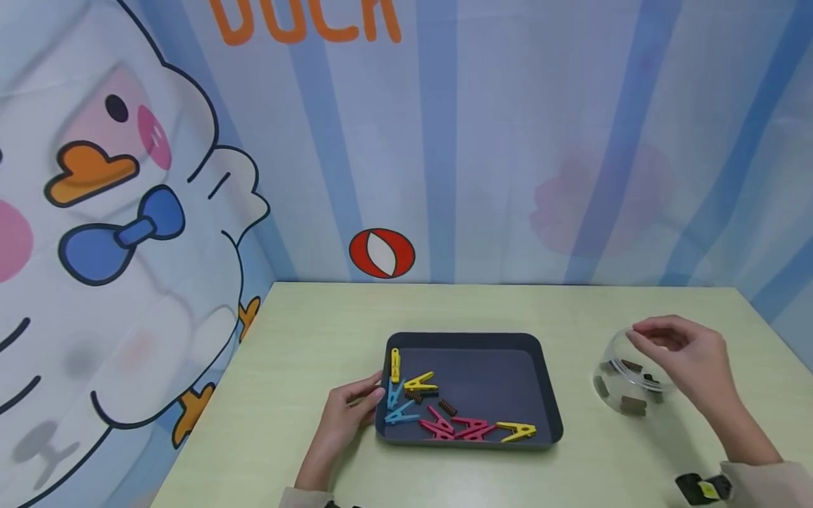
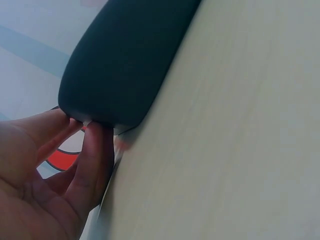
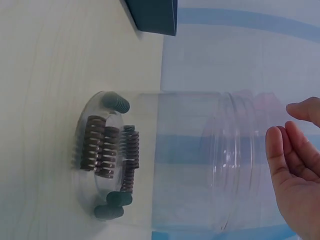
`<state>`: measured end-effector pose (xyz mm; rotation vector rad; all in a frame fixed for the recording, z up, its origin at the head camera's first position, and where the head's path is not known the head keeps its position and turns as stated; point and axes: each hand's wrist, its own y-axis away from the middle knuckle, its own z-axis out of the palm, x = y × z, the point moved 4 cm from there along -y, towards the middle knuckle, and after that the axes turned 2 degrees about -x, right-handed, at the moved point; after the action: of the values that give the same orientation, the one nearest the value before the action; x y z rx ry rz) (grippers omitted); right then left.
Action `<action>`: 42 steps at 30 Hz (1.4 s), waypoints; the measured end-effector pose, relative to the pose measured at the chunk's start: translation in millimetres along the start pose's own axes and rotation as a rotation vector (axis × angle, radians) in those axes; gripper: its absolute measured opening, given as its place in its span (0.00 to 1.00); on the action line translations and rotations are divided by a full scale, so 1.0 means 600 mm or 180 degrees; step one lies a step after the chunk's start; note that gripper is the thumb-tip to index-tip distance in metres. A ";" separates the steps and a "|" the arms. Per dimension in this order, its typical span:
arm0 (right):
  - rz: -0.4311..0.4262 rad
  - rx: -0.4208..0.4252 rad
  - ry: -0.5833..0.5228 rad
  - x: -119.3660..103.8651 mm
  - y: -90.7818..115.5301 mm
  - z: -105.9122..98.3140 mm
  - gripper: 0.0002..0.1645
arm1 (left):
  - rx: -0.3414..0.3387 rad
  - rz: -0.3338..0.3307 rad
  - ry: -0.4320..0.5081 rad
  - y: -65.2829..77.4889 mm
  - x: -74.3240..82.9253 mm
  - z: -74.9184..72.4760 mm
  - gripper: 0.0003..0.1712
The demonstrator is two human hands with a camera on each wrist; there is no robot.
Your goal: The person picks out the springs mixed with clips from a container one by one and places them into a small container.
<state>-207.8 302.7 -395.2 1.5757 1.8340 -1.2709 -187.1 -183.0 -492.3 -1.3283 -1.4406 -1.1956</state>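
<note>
On the table sits a dark grey tray (image 1: 470,446) with yellow (image 1: 517,431), blue (image 1: 401,415) and pink (image 1: 470,425) clothespins inside, plus a few dark coil springs (image 1: 447,408). My left hand (image 1: 346,410) grips the tray's left edge between thumb and fingers. A clear jar (image 3: 185,160) stands to the right of the tray, several dark springs (image 3: 93,142) lying at its bottom. Just above the jar's mouth is my right hand (image 1: 695,356). Its thumb and fingertips are apart in the right wrist view, nothing visible between them.
The pale wooden table (image 1: 330,317) runs back to a printed cloth backdrop (image 1: 495,141) with a cartoon duck (image 1: 190,282) at left. Table surface separates the tray from the jar.
</note>
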 end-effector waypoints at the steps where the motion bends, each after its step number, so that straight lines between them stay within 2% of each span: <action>1: -0.0001 0.0016 0.0001 -0.001 0.000 0.002 0.13 | 0.0001 -0.0003 -0.0003 0.000 0.000 0.000 0.22; 8: -0.0131 0.0003 0.0062 -0.008 -0.001 0.020 0.12 | -0.0010 -0.0016 -0.0029 0.000 -0.002 0.001 0.22; 16: -0.0296 -0.0031 -0.0106 -0.026 0.000 0.040 0.11 | -0.0010 -0.0080 0.0015 0.005 -0.004 0.002 0.22; 30: -0.0519 -0.0205 -0.0232 -0.058 -0.002 0.088 0.10 | -0.0016 -0.0045 -0.0033 0.002 -0.002 0.003 0.23; 42: -0.0559 -0.0327 -0.0423 -0.075 -0.005 0.125 0.13 | 0.0007 -0.0020 -0.0043 0.001 0.000 0.001 0.22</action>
<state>-216.8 215.3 -396.4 1.2691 1.9536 -1.2999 -186.5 -182.5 -492.1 -1.3335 -1.4564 -1.1909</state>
